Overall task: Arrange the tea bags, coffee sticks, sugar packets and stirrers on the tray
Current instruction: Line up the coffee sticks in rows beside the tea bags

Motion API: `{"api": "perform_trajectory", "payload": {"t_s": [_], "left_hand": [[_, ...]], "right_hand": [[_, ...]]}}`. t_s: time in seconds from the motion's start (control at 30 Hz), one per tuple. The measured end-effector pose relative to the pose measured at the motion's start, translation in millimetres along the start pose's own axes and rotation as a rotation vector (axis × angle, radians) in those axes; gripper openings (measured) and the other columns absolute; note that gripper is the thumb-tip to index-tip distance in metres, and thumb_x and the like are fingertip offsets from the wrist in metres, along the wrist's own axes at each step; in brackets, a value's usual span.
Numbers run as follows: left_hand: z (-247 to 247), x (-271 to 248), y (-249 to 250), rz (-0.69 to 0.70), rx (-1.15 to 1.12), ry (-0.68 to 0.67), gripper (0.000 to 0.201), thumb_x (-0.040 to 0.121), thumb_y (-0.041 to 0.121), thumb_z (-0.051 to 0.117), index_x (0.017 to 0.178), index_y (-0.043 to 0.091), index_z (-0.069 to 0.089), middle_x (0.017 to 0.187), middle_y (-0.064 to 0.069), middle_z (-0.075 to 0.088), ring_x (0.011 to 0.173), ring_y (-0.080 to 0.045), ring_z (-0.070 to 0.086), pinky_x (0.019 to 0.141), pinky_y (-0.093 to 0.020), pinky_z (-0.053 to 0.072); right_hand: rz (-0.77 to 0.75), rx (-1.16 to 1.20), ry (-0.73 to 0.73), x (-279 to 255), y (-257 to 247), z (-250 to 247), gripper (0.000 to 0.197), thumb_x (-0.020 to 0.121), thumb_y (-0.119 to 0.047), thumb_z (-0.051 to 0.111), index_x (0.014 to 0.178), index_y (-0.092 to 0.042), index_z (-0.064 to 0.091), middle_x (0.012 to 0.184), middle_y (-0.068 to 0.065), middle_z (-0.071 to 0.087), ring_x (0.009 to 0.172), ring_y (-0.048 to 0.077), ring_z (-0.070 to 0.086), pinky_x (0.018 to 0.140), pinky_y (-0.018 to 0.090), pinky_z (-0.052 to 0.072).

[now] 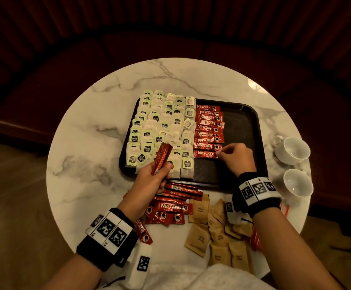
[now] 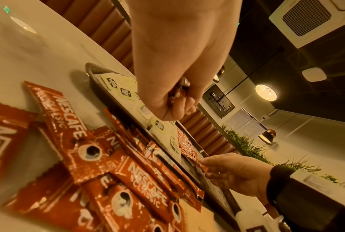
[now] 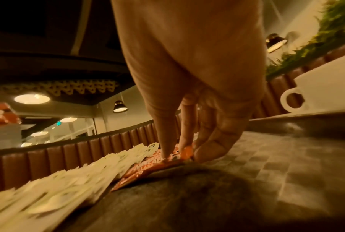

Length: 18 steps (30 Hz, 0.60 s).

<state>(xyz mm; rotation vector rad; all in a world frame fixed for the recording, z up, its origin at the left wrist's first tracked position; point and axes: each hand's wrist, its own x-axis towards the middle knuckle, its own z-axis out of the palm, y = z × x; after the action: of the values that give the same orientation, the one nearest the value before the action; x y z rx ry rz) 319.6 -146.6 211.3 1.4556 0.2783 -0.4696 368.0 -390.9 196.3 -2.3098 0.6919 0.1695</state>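
A dark tray lies on the round marble table. Rows of tea bags fill its left half, and a column of red coffee sticks runs down its middle. My right hand pinches the right end of the nearest coffee stick in that column, flat on the tray; the pinched coffee stick shows under my fingertips. My left hand holds a small bundle of coffee sticks upright above the tray's near-left corner.
Loose coffee sticks and brown sugar packets lie on the table in front of the tray. Two white cups stand at the table's right edge. A dark padded bench curves behind the table.
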Motion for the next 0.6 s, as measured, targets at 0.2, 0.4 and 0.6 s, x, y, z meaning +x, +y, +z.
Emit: {"api": "perform_trajectory", "payload": {"t_s": [0.2, 0.4, 0.6], "left_hand": [[-5, 0, 1, -0.002, 0.008, 0.002, 0.013, 0.096, 0.025, 0.055, 0.094, 0.013, 0.058, 0.056, 0.009, 0.055, 0.047, -0.002, 0.044, 0.046, -0.013, 0.039], [-2, -1, -1, -0.002, 0.007, -0.004, 0.026, 0.096, 0.026, 0.056, 0.107, 0.003, 0.060, 0.063, 0.009, 0.056, 0.049, -0.003, 0.044, 0.047, -0.014, 0.039], [-6, -1, -2, -0.004, 0.021, 0.015, 0.020, 0.096, 0.026, 0.056, 0.103, 0.008, 0.060, 0.066, 0.007, 0.055, 0.050, -0.003, 0.044, 0.047, -0.013, 0.039]], "right_hand": [[-0.206, -0.161, -0.045, -3, 2, 2, 0.022, 0.086, -0.019, 0.074, 0.108, -0.022, 0.072, 0.118, 0.005, 0.066, 0.108, 0.021, 0.062, 0.096, 0.038, 0.051], [-0.251, -0.256, -0.087, -3, -8, 13, 0.019, 0.090, -0.008, 0.068, 0.103, -0.020, 0.076, 0.118, 0.011, 0.067, 0.107, 0.027, 0.063, 0.097, 0.036, 0.050], [-0.276, -0.173, -0.109, 7, -23, -3, 0.033, 0.088, -0.012, 0.072, 0.120, -0.014, 0.068, 0.129, 0.007, 0.062, 0.117, 0.022, 0.058, 0.101, 0.032, 0.046]]}}
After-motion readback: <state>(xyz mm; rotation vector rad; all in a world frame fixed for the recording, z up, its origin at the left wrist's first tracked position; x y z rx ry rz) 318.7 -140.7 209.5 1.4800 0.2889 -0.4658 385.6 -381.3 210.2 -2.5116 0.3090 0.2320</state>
